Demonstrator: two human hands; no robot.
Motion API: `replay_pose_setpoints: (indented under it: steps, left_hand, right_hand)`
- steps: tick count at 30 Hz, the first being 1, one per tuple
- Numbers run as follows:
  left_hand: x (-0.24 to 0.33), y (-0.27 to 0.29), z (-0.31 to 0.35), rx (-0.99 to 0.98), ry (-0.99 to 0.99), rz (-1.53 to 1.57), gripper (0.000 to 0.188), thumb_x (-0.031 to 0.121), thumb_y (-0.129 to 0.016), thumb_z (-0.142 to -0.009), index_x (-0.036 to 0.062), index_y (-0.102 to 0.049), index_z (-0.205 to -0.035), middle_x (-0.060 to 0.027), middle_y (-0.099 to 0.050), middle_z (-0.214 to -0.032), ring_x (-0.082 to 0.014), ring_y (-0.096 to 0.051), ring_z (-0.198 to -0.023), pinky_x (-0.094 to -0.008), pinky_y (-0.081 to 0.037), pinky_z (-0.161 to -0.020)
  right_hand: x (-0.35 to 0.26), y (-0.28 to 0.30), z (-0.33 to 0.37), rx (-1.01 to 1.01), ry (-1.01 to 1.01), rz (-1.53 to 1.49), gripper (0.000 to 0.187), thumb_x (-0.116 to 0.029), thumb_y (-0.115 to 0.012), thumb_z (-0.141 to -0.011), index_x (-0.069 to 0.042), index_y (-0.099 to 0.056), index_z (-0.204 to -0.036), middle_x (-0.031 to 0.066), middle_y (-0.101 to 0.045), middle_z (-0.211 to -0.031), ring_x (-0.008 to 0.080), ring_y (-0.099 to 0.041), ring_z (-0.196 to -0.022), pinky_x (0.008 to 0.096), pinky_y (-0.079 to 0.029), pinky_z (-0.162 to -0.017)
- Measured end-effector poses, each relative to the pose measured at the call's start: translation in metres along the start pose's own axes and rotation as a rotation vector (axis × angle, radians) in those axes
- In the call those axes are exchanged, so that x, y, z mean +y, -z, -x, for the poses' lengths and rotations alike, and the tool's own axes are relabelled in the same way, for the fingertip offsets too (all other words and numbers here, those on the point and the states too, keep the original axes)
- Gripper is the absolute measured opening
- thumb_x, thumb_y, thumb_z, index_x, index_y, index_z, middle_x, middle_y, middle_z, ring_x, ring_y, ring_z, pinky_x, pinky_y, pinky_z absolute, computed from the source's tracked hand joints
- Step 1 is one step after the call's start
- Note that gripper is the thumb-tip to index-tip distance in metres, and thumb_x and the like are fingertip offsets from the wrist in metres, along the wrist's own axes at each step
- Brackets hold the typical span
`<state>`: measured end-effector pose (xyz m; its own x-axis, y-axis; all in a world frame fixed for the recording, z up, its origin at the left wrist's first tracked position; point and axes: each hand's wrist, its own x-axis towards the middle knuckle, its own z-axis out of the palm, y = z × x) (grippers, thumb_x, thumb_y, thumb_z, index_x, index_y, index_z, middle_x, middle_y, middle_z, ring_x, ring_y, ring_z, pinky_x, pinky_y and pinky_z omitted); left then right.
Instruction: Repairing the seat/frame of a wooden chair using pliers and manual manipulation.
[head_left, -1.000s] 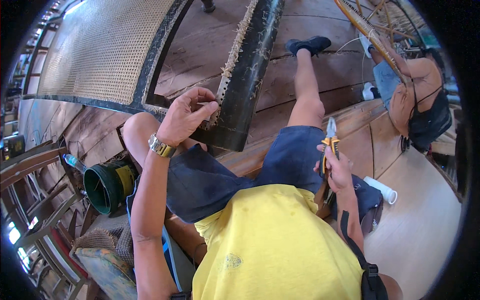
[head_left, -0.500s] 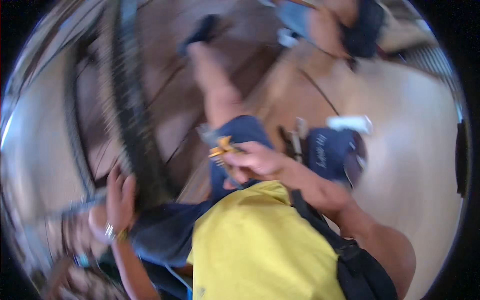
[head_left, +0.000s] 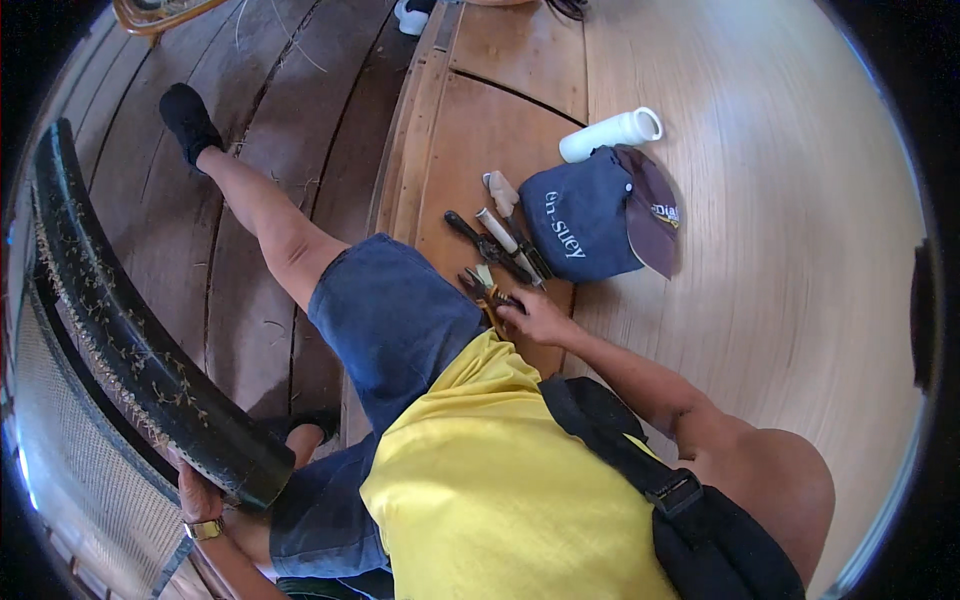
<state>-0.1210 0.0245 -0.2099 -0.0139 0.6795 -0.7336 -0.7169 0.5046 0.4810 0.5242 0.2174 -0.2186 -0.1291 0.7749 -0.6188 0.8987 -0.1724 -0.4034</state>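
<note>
R hand [head_left: 538,318], elbow bent, forearm slanting in from 4 o'clock, has fingers curled at yellow-handled pliers [head_left: 488,292] lying at its 10 o'clock; can't tell if they're clenched. Cap [head_left: 575,215] sits at 1 o'clock. L hand [head_left: 200,497], approx. 9 o'clock from yellow shirt [head_left: 500,440], touches black frame's [head_left: 150,340] near end; fingers partly hidden, grip unclear.

My right hand [head_left: 540,317] is down from over my thigh [head_left: 390,305] to the wooden platform [head_left: 505,115], near its left edge, pliers [head_left: 490,293] lowered among other tools [head_left: 497,230]. My left hand [head_left: 203,495], pinching at the black frame [head_left: 140,325] before, now has fingers partly hidden at its end.
</note>
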Motion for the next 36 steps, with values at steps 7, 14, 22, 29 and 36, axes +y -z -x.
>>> replay_pose_setpoints:
  steps: [7, 14, 22, 29, 36]
  left_hand:
    - [0.008, -0.012, -0.013, -0.07, -0.019, 0.057, 0.063, 0.049, -0.045, -0.103, 0.0083, -0.037, -0.15, -0.0092, -0.046, -0.15, -0.0313, -0.046, -0.135, -0.0449, -0.036, -0.115]
    - [0.0, -0.01, -0.02, -0.025, -0.042, 0.033, 0.062, 0.048, -0.046, -0.102, 0.007, -0.04, -0.148, -0.0097, -0.05, -0.147, -0.0317, -0.049, -0.132, -0.0439, -0.038, -0.114]
    - [0.001, 0.022, -0.014, 0.093, 0.019, -0.009, 0.051, 0.032, -0.05, -0.102, 0.0045, -0.045, -0.145, -0.0126, -0.056, -0.141, -0.032, -0.056, -0.125, -0.046, -0.044, -0.109]
    - [0.001, 0.029, -0.015, -0.056, -0.152, -0.356, 0.045, 0.022, -0.055, -0.1, 0.0015, -0.049, -0.139, -0.0127, -0.06, -0.134, -0.0314, -0.061, -0.118, -0.0468, -0.05, -0.102]
    - [-0.001, 0.028, -0.03, -0.024, -0.048, -0.215, 0.053, 0.028, -0.064, -0.095, 0.0043, -0.05, -0.14, -0.0106, -0.061, -0.133, -0.0286, -0.061, -0.117, -0.0444, -0.049, -0.103]
  right_hand:
    - [0.017, 0.011, 0.004, 0.068, 0.018, 0.111, 0.044, -0.032, -0.064, -0.091, 0.002, -0.059, -0.119, 0.0237, -0.065, -0.113, 0.0397, -0.061, -0.109, 0.0445, -0.048, -0.095]
    - [-0.006, 0.007, 0.011, 0.119, 0.074, 0.159, 0.051, -0.036, -0.068, -0.089, 0.002, -0.056, -0.121, 0.0226, -0.062, -0.115, 0.0396, -0.06, -0.108, 0.0461, -0.048, -0.093]
    - [0.04, 0.0, 0.017, 0.485, -0.096, 0.18, 0.036, -0.021, -0.059, -0.093, 0.004, -0.056, -0.118, 0.0259, -0.059, -0.114, 0.0439, -0.058, -0.104, 0.0489, -0.047, -0.09]
    - [0.074, -0.007, 0.011, 0.581, 0.022, 0.009, 0.024, -0.019, -0.059, -0.092, 0.003, -0.06, -0.102, 0.025, -0.063, -0.103, 0.0436, -0.06, -0.096, 0.0505, -0.048, -0.084]
    - [0.098, -0.032, 0.01, 0.574, -0.131, 0.128, 0.023, -0.019, -0.062, -0.091, 0.003, -0.057, -0.097, 0.0263, -0.062, -0.097, 0.0451, -0.059, -0.093, 0.0494, -0.048, -0.081]
